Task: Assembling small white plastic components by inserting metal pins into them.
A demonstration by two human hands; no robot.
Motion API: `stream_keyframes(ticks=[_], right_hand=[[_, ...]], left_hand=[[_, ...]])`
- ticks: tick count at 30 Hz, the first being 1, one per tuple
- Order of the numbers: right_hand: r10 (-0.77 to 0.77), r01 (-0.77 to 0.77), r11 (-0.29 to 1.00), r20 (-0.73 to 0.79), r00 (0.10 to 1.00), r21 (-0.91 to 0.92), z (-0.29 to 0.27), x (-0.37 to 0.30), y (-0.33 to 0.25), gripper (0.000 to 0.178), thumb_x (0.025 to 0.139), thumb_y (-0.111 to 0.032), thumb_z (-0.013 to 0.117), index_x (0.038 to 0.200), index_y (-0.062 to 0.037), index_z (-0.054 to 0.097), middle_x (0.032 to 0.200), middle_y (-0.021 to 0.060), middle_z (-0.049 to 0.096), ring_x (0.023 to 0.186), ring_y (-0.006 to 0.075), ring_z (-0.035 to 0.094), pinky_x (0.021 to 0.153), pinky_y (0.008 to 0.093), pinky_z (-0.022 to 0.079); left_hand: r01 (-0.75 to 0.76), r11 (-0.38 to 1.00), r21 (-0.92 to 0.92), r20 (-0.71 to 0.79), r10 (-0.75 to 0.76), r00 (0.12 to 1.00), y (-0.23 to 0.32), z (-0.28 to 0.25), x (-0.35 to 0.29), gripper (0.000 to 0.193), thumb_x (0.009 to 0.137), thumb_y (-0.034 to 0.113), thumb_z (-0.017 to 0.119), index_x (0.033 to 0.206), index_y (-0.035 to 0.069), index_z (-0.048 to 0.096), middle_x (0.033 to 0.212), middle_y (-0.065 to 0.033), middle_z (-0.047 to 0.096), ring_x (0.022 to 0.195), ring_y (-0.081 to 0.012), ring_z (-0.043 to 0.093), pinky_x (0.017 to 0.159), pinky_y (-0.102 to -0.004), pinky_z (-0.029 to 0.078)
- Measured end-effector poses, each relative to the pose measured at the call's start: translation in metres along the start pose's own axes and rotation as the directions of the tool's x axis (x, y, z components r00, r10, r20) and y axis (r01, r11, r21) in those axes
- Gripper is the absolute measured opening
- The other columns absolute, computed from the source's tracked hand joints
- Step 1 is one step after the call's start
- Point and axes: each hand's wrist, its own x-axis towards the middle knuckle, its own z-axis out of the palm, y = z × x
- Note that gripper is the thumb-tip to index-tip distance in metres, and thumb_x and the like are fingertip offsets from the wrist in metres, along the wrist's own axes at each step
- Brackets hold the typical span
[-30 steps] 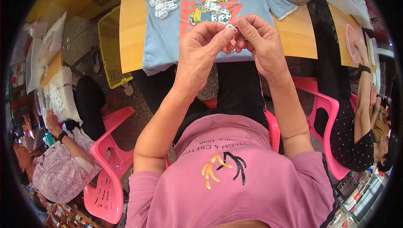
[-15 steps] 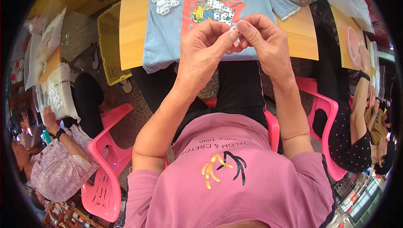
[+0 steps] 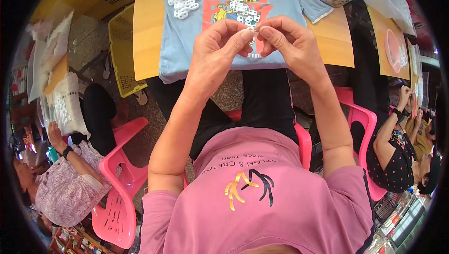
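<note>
Both hands point(image 3: 255, 43) pinching small white ring point(image 3: 253, 29), its axis indiscernible, above blue shirt point(image 3: 187, 43)

A single head-worn fisheye view looks steeply down from above the person's own pink shirt point(image 3: 262, 198), facing forward over the lap to the yellow-orange wooden surface point(image 3: 145, 29) at the top of the frame. It sits close: the left hand point(image 3: 215, 50) and right hand point(image 3: 290, 43) meet in the upper centre, forearms rising from below. The wide lens bends the surface's edges and darkens the corners, taking in pink plastic chairs point(image 3: 117, 198) and seated people at both sides.
</note>
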Motion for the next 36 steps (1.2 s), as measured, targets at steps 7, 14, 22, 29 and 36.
stream_keyframes(ticks=[7,14,22,29,36], right_hand=[[-0.429,0.535,0.632,0.322,0.844,-0.560,-0.014,0.013,-0.019,0.011,0.089,-0.005,0.064,0.094,0.0033,0.059,0.085,0.0116,0.060,0.073,0.0245,0.060,0.063,0.0332,0.048],[-0.356,0.596,0.553,0.482,0.801,-0.582,-0.014,0.008,-0.035,0.010,0.086,-0.003,0.063,0.089,0.0020,0.055,0.084,0.0146,0.057,0.075,0.0332,0.058,0.063,0.0369,0.047],[-0.428,0.604,0.685,0.446,0.786,-0.407,-0.009,0.000,-0.026,0.008,0.086,-0.002,0.062,0.087,0.0026,0.057,0.076,0.0134,0.056,0.066,0.0305,0.056,0.056,0.0377,0.045],[-0.367,0.537,0.736,0.423,0.828,-0.413,0.001,0.013,-0.003,0.009,0.088,-0.003,0.060,0.083,0.0025,0.057,0.072,0.0120,0.056,0.063,0.0284,0.055,0.056,0.0365,0.043],[-0.225,0.418,0.802,0.432,0.873,-0.427,0.020,0.045,0.006,0.012,0.090,-0.007,0.059,0.083,0.0020,0.057,0.071,0.0132,0.054,0.065,0.0295,0.055,0.059,0.0371,0.043]], left_hand=[[0.048,0.997,0.053,0.121,-0.054,0.991,0.014,-0.005,-0.005,0.019,0.095,0.019,0.061,0.096,0.000,0.058,0.081,-0.0042,0.064,0.072,-0.0096,0.061,0.063,-0.0240,0.048],[0.105,0.993,0.058,0.161,-0.113,0.980,0.025,-0.005,-0.020,0.016,0.095,0.014,0.062,0.097,0.000,0.056,0.079,-0.0018,0.061,0.069,-0.0087,0.058,0.062,-0.0222,0.047],[0.008,0.998,0.062,0.114,-0.015,0.993,0.028,0.003,-0.030,0.010,0.092,0.004,0.063,0.090,-0.004,0.057,0.079,-0.0035,0.061,0.068,-0.0075,0.059,0.061,-0.0226,0.049],[0.017,0.981,0.195,0.024,-0.022,0.999,0.016,-0.005,-0.025,0.010,0.091,0.004,0.063,0.088,-0.004,0.057,0.074,-0.0040,0.062,0.067,-0.0077,0.059,0.060,-0.0229,0.049],[0.113,0.993,0.028,-0.028,-0.112,0.993,-0.012,-0.042,-0.013,0.012,0.094,0.011,0.062,0.094,-0.001,0.059,0.078,-0.0038,0.064,0.070,-0.0078,0.060,0.062,-0.0223,0.048]])
